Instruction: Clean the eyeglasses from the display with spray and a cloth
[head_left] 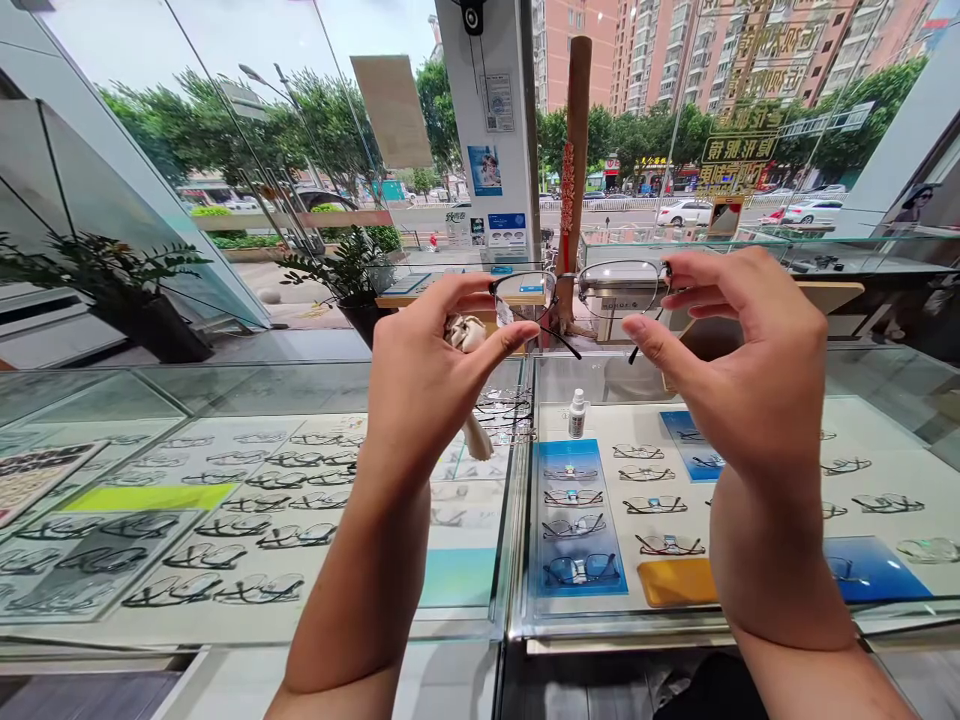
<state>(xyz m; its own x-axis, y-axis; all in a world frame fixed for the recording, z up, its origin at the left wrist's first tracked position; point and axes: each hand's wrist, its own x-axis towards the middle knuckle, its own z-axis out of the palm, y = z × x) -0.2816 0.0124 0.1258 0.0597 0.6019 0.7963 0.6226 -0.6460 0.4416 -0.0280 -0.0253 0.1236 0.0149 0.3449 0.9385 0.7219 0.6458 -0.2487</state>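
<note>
A pair of thin dark-rimmed glasses is held up above the display counter, its folded-back temples hanging toward the window side. My left hand pinches the left end of the frame between thumb and fingers. A crumpled beige cloth hangs from the same hand, partly hidden behind the palm and thumb. At the frame's right end, my right hand grips near the hinge, with its thumb low and fingers above. Both lenses look clear.
Glass display cases with rows of glasses stretch below both hands. A small white bottle stands beyond the blue card. An orange case lies near the front. Potted plants, a pillar and street windows are farther back.
</note>
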